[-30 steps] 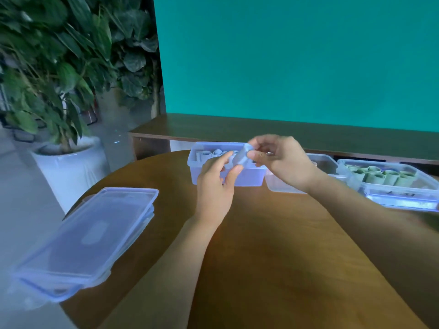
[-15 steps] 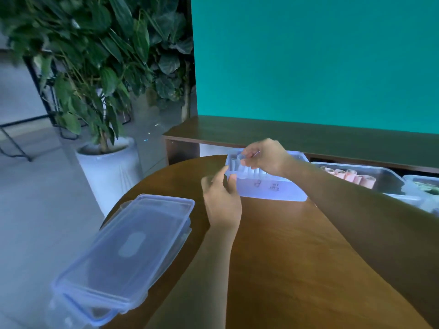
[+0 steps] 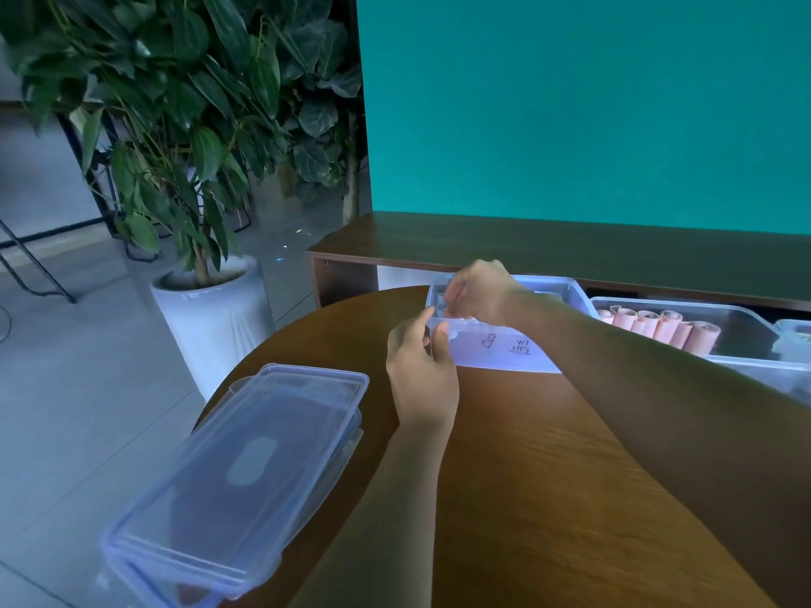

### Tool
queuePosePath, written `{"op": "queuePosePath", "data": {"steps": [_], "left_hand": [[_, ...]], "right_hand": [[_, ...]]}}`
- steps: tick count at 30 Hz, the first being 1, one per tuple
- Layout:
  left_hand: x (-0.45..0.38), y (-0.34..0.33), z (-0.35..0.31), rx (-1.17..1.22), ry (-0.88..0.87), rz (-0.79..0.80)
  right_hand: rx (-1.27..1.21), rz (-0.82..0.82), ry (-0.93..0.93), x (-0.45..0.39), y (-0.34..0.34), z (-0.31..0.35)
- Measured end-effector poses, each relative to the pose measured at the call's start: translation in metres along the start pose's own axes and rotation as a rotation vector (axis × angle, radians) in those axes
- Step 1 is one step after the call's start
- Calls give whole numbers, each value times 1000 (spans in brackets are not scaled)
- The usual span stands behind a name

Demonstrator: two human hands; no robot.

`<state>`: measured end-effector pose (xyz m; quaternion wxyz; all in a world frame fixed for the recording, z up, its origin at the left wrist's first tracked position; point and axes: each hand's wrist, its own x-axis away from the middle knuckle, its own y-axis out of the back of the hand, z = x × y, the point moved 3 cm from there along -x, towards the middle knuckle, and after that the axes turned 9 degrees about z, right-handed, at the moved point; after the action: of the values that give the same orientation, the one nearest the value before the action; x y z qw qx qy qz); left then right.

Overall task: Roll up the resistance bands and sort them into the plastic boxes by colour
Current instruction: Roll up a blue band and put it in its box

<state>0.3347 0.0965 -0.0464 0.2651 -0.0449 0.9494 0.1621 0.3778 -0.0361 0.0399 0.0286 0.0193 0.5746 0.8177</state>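
A clear plastic box (image 3: 504, 349) with handwriting on its front wall stands at the far side of the round table. My right hand (image 3: 478, 296) reaches down into its left end, fingers curled round what looks like a pale blue rolled band (image 3: 441, 307), mostly hidden by the fingers. My left hand (image 3: 421, 366) pinches the box's front left corner between thumb and fingers. To the right, a second clear box (image 3: 741, 333) holds several pink rolled bands (image 3: 658, 324).
A stack of clear lids (image 3: 245, 458) overhangs the wooden table (image 3: 526, 476) at its left edge. A third box (image 3: 795, 337) shows at the right frame edge. A low wooden bench (image 3: 570, 243) runs behind. A potted plant (image 3: 215, 313) stands on the floor to the left.
My right hand has carried the blue roll from above the box down into its left end. My left hand let go of the roll and took hold of the box's corner. The view swung left.
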Motion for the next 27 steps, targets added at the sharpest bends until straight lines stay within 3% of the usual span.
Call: {"op": "queuePosePath", "data": {"steps": [3, 8, 19, 27], "left_hand": [[1, 1, -1, -18, -5, 19], [1, 1, -1, -12, -14, 42], [1, 2, -1, 9, -18, 59], [3, 4, -5, -2, 6, 75]], "right_hand": [[59, 5, -13, -2, 1, 2], [-46, -39, -59, 1, 1, 8], [111, 81, -27, -8, -2, 6], [28, 105, -10, -4, 2, -1]]}}
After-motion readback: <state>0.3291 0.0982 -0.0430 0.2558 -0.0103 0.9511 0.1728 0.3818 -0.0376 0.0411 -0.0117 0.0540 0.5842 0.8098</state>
